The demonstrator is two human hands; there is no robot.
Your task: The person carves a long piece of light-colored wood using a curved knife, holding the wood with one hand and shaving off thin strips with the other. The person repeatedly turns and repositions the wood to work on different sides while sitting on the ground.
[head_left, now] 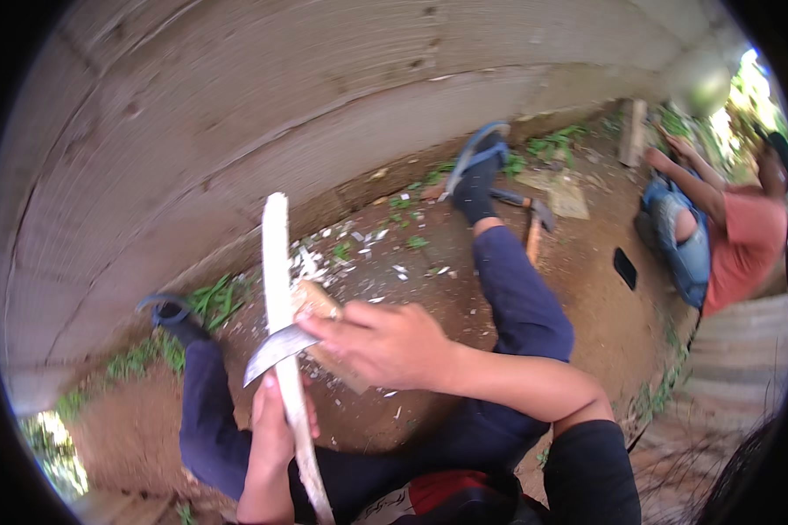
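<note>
A long, pale, peeled stick (pixel 276 254) stands tilted in front of me, its lower end reaching down past my lap. My left hand (pixel 274 418) is closed around its lower part. In my right hand (pixel 394 344) is a knife, its handle hidden by the fingers. The curved knife blade (pixel 280 350) lies across the stick, just above my left hand. Behind the stick and partly under my right hand is a light brown wood block (pixel 317 300). White shavings (pixel 311 262) are scattered on the dirt beyond.
A grey plank wall (pixel 236 122) runs along the far side. Past my right leg lies a hammer (pixel 541 215) with an orange piece (pixel 532 241) by it. A black phone (pixel 625 269) rests on the dirt. At right sits a person (pixel 749 227) near a wooden post (pixel 632 131).
</note>
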